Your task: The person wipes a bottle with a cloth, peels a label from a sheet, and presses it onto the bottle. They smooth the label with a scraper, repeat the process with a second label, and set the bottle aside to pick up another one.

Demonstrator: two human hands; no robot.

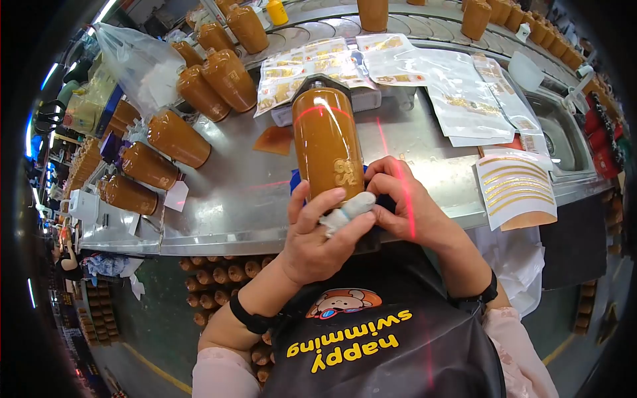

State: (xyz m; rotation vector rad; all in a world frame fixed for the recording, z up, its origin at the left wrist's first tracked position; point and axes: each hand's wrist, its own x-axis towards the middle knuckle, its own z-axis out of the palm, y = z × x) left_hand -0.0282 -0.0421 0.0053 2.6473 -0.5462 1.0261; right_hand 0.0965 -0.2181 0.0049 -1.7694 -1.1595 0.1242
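Observation:
A glossy brown bottle point(323, 132) with gold raised characters near its lower end lies in front of me, its neck in a dark angular holder point(321, 83). My left hand point(318, 239) is at the bottle's near end, fingers against it. A small white cloth-like wad point(348, 211) is held between its thumb and fingers. Just right of the wad, my right hand point(405, 205) has its thumb and fingertips pinched together close to the bottle; what they hold, if anything, is hidden. Red laser lines cross the bottle and the right hand.
Sticker sheets point(312, 63) and plastic-wrapped sheets point(458, 93) lie behind the bottle. A sheet of gold strips point(517, 186) hangs over the right edge, near a sink point(561, 132). More brown bottles point(179, 139) stand left. An orange-brown piece point(273, 140) lies beside the holder.

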